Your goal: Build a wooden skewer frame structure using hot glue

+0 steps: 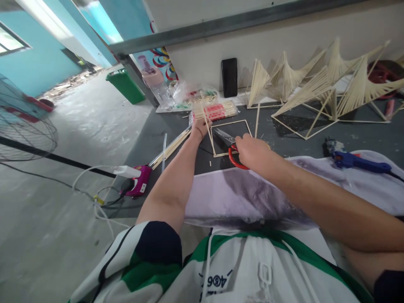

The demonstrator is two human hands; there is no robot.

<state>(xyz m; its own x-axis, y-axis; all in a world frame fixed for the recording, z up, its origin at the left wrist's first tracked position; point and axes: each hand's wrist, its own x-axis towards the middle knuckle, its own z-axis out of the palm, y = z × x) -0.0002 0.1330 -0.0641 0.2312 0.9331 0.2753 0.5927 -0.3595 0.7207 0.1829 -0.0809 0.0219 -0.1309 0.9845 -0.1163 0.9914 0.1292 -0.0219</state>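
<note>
My right hand [254, 151] is closed around the red handles of a pair of scissors [224, 136]. The blades point left, over a square frame of thin wooden sticks [230, 123] lying on the dark table. At the frame's left side, my left hand [201, 126] pinches a thin wooden stick [206, 110] that stands up at a slant; some of its fingers are hidden. Another upright stick [258, 120] rises at the frame's right side. Just behind my left hand lies a red and clear packet of sticks [221, 111]. A tiny cut piece [210, 163] rests in front of the frame.
Stick models [328, 90] with fanned sides fill the back right. A blue glue gun [362, 163] lies on a pale cloth [227, 193] along the front edge. A phone [229, 78] leans at the back. Left are loose sticks [173, 146] and a magenta power socket [140, 181] with cables.
</note>
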